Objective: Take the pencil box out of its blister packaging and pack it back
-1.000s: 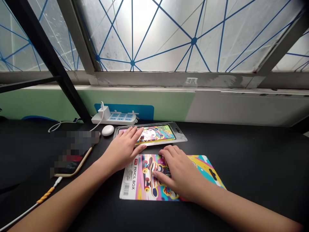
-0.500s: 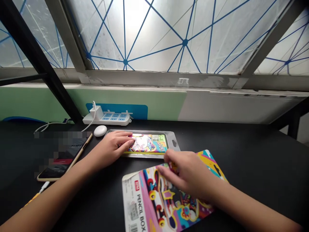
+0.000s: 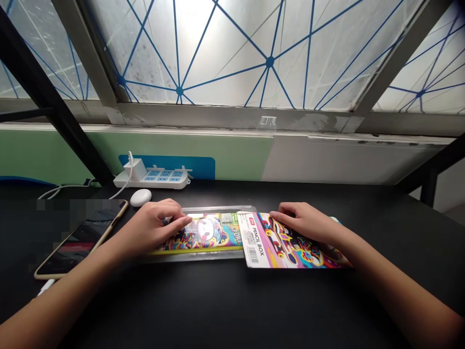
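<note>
Left hand (image 3: 160,227) half-curled over pencil box (image 3: 207,230), grip unclear; right hand (image 3: 308,220) pinches overlapping backing card (image 3: 290,247), toward back edge of desk (image 3: 225,305); dragging card could skew box

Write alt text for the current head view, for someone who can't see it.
A person's right hand holds a printed card marked PENCIL BOX, overlapping the right end of a clear plastic tray with a colourful case in it; the left hand is over the tray's left part. A phone and power strip are on the black desk.
</note>
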The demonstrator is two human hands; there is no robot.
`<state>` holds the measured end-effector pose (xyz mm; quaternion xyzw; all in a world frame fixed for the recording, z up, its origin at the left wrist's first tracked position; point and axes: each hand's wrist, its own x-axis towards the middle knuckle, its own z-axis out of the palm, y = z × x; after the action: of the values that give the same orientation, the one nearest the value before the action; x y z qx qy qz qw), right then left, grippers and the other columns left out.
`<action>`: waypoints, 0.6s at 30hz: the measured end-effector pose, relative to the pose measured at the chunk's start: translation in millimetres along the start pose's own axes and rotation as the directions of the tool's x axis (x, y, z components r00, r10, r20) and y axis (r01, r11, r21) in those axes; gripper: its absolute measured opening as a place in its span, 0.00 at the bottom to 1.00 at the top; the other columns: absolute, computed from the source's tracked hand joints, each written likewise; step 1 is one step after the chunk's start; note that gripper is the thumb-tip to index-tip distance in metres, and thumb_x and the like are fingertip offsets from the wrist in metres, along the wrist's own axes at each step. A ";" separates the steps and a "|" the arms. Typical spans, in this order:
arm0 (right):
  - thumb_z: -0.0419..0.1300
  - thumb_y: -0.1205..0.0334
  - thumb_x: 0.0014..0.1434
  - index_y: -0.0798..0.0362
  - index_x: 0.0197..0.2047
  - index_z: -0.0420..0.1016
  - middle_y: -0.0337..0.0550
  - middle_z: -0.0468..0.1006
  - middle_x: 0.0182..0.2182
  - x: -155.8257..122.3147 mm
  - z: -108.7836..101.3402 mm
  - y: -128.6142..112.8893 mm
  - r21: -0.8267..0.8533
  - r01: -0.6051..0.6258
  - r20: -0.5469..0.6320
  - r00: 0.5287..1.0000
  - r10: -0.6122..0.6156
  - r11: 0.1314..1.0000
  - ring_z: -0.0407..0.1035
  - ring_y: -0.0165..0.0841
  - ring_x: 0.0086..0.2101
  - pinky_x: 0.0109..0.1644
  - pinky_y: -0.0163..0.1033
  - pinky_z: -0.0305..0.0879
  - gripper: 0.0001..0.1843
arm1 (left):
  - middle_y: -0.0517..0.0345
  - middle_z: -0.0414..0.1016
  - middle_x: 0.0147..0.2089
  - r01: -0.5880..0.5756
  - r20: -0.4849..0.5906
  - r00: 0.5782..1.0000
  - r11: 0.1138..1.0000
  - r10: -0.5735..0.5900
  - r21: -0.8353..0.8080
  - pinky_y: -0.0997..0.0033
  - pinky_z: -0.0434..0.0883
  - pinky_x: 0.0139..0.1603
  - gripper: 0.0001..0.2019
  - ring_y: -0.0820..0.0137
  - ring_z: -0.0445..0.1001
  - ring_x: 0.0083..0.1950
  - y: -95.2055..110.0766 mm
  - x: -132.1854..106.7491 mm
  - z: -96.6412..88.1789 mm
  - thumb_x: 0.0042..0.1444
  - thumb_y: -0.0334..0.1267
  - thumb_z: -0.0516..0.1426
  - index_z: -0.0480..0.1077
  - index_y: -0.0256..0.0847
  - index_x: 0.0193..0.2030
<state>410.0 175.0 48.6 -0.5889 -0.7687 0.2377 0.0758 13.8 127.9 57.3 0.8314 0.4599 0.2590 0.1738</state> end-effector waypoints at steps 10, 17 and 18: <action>0.54 0.32 0.61 0.49 0.33 0.77 0.41 0.81 0.31 1.1 -4.8 5.8 0.048 0.014 -0.022 1.000 -0.013 0.999 0.72 0.38 0.32 0.33 0.39 0.62 0.28 | 0.53 0.78 0.37 -0.152 0.076 0.986 0.986 0.146 0.072 0.69 0.73 0.40 0.12 0.65 0.76 0.40 11.5 -3.4 -0.1 0.66 0.45 0.58 0.78 0.42 0.35; 0.54 0.33 0.62 0.49 0.34 0.78 0.42 0.83 0.33 3.6 -9.7 12.6 0.056 -0.021 -0.061 0.998 0.024 0.998 0.73 0.39 0.34 0.35 0.40 0.62 0.27 | 0.49 0.72 0.63 -0.153 0.192 0.974 0.970 0.116 0.187 0.56 0.72 0.61 0.23 0.55 0.68 0.63 22.1 -9.4 8.5 0.65 0.49 0.59 0.69 0.50 0.65; 0.54 0.33 0.63 0.49 0.35 0.78 0.42 0.83 0.34 3.5 -9.0 11.3 0.058 -0.020 -0.069 0.997 0.024 0.998 0.74 0.39 0.35 0.36 0.40 0.63 0.27 | 0.49 0.71 0.65 -0.143 0.210 0.972 0.972 0.102 0.188 0.55 0.71 0.62 0.24 0.54 0.67 0.64 22.1 -9.8 9.0 0.65 0.50 0.60 0.69 0.51 0.66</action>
<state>422.3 183.0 50.7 -0.6027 -0.7520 0.2398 0.1168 29.8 107.7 59.0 0.8932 0.4118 0.1371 0.1172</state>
